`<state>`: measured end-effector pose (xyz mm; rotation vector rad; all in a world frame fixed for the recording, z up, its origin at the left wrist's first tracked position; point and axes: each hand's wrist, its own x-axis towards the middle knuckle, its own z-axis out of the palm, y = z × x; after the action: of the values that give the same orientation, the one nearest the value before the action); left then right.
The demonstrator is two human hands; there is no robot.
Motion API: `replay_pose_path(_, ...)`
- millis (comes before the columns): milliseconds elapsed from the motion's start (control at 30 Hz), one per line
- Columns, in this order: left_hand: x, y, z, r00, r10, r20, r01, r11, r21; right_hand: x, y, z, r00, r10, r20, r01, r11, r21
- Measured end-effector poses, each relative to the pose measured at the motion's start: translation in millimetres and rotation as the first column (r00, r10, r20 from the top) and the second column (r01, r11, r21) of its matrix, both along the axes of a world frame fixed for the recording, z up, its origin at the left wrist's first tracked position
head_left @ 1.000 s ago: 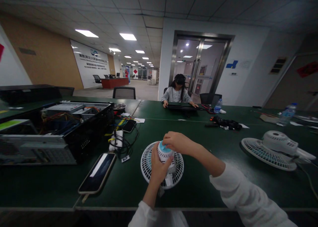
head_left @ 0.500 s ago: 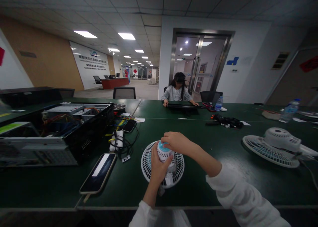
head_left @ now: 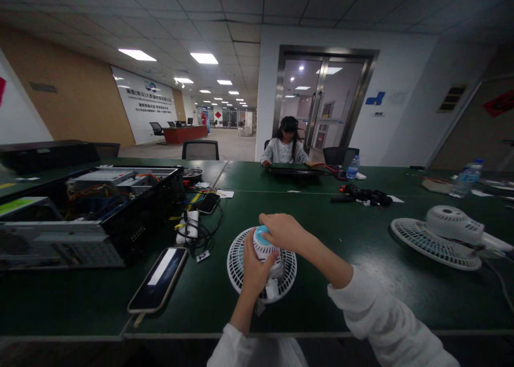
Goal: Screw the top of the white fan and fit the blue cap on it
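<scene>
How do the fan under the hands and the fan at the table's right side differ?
The near fan has the left hand around it and the right hand on its blue cap; no hand touches the right fan.
The near fan is blue on top; the right fan looks white there.
The near fan's neck points to the near table edge; the right fan's points rightwards.
Both lie face down on the table.

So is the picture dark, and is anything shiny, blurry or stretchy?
The head view is dim despite bright ceiling lights; in that view, the phone shows a white streak, maybe glare, and the table a soft sheen; also there, the tan wall leans, probably lens stretch; small letters on the sign are too soft to read, but the held fan looks fairly clear.
</scene>
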<state>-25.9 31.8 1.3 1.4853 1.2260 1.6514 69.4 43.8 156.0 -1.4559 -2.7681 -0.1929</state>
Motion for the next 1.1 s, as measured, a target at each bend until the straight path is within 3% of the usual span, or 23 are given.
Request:
replay_pose_path(300,-1,-1,1.5,1.000,0.003,-0.012,-0.003,1.000,0.011,-8,1,-2.3,0.998,-0.038,0.043,0.037,0.999,0.038)
replay_pose_path(533,-1,1,-1.9,1.000,0.007,0.003,-0.007,1.000,0.007,-20,-2,-16.5,0.964,-0.260,-0.056,0.262,0.965,0.028)
replay_pose_path(633,-1,1,-1.5,1.000,0.002,-0.005,-0.002,1.000,0.024,-18,-4,-18.0,0.954,-0.285,-0.090,0.287,0.958,0.013)
replay_pose_path(733,-1,1,-0.6,1.000,-0.019,-0.003,0.019,1.000,0.021,-8,-4,-12.9,0.972,-0.213,-0.099,0.213,0.977,-0.006)
replay_pose_path(900,-1,0,-1.4,1.000,-0.003,-0.022,0.003,1.000,0.013,14,2,1.3,0.993,0.027,-0.116,-0.032,0.999,-0.038)
replay_pose_path(1100,0,0,-1.9,0.999,0.010,-0.032,-0.010,1.000,0.004,24,11,12.0,0.963,0.257,0.078,-0.255,0.966,-0.035)
